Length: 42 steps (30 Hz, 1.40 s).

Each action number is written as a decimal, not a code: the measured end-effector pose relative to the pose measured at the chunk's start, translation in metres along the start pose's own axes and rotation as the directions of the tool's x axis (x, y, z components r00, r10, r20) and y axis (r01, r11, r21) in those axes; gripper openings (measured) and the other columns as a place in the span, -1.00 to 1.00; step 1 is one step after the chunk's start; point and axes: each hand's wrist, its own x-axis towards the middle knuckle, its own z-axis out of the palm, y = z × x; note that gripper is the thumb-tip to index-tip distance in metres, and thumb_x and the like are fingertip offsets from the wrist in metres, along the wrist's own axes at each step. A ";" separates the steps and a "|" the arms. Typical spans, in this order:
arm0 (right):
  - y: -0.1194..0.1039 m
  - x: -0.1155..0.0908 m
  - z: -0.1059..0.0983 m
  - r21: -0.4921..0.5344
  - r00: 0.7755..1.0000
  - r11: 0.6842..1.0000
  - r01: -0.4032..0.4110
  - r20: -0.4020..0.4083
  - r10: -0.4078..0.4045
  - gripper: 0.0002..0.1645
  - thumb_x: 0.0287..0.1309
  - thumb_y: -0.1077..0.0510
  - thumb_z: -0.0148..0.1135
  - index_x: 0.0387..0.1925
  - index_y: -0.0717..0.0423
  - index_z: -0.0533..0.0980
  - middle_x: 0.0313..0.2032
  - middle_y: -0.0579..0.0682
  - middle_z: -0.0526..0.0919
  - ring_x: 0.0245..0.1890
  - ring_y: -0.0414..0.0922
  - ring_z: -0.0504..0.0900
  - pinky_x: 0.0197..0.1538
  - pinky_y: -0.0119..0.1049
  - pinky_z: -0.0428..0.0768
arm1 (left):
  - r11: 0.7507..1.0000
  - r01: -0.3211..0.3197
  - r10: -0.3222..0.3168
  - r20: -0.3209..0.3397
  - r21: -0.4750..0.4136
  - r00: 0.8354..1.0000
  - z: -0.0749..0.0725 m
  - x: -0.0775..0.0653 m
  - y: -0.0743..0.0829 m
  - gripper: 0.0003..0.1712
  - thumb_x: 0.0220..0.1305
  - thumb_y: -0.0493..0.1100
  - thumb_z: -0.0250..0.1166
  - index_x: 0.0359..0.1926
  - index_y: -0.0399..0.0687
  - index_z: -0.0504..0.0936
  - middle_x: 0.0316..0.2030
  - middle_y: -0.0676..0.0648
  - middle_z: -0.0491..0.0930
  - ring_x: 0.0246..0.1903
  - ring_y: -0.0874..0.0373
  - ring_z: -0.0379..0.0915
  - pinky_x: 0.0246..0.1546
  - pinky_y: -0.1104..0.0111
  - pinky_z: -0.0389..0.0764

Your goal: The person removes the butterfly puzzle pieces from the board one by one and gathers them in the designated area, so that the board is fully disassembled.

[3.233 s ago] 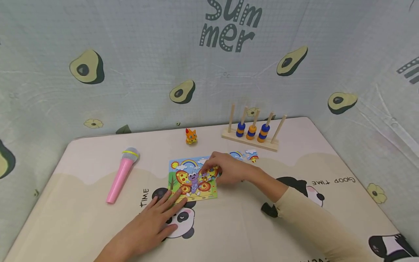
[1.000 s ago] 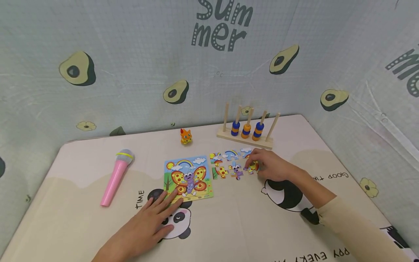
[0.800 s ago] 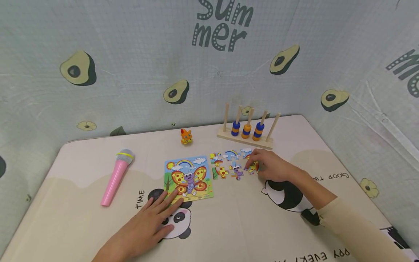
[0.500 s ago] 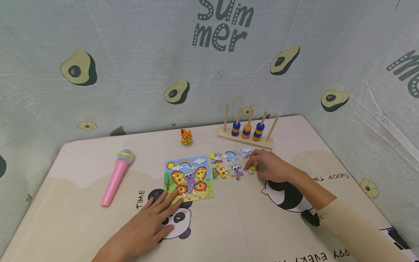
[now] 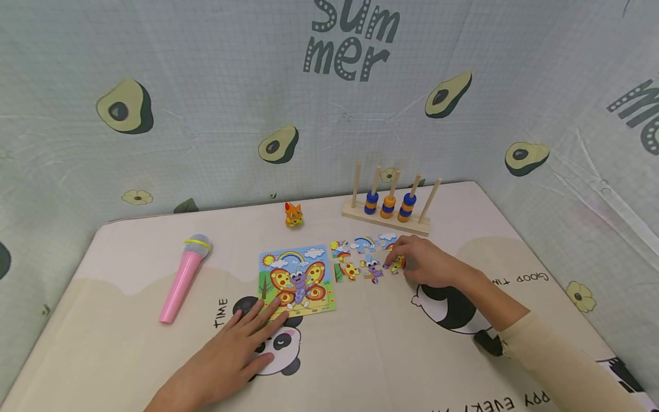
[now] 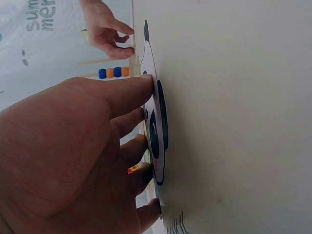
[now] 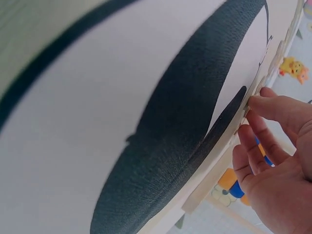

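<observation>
My left hand (image 5: 226, 349) lies flat with fingers spread, its fingertips on the lower left corner of a butterfly picture board (image 5: 298, 280). The fingers in the left wrist view are straight and touch the tabletop side. Right of the board, two rows of colourful jigsaw pieces lie on the table, among them a rainbow piece (image 5: 365, 244) and a purple butterfly-face piece (image 5: 372, 268). My right hand (image 5: 429, 260) pinches the yellow-and-red jigsaw piece (image 5: 397, 264) at the right end of the lower row, between thumb and forefinger. The hand partly covers this piece and the one above it.
A pink toy microphone (image 5: 187, 277) lies on the left of the table. An orange fox figure (image 5: 294, 215) stands behind the board. At the back right is a wooden peg rack (image 5: 386, 218) with blue and orange beads. A printed cloth hangs behind.
From over the board's right side, my right hand has moved right to the end of the jigsaw pieces, uncovering the lower row. Over the last second both hands stay nearly still.
</observation>
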 end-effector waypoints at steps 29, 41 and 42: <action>-0.052 0.032 0.017 0.114 0.987 0.980 0.164 -0.018 -0.163 -0.62 0.23 0.38 0.31 0.01 -0.01 0.72 0.04 -0.10 0.65 0.05 -0.05 0.61 0.04 -0.12 0.60 | 1.000 -0.012 0.012 0.010 0.025 1.000 -0.002 -0.002 0.001 -0.25 0.54 0.17 0.16 0.63 0.21 0.19 0.67 0.03 0.02 0.63 -0.19 -0.03 0.52 -0.24 0.16; -0.084 0.057 0.025 0.128 0.974 0.969 0.211 0.059 -0.220 -0.66 0.32 0.33 0.28 0.04 -0.02 0.71 0.04 -0.11 0.66 0.10 -0.07 0.59 0.31 -0.05 0.55 | 1.000 0.013 -0.014 0.045 0.017 0.999 -0.007 -0.001 0.003 -0.25 0.53 0.14 0.19 0.63 0.18 0.21 0.67 0.00 -0.02 0.64 -0.18 -0.07 0.55 -0.20 0.12; -0.087 0.059 0.026 0.135 0.972 0.968 0.213 0.067 -0.224 -0.65 0.32 0.34 0.27 0.05 -0.02 0.71 0.04 -0.10 0.65 0.08 -0.07 0.60 0.30 -0.06 0.57 | 1.000 0.017 -0.018 0.044 0.020 0.999 -0.007 -0.001 0.003 -0.25 0.53 0.14 0.19 0.63 0.17 0.21 0.67 -0.01 -0.02 0.64 -0.18 -0.07 0.55 -0.19 0.12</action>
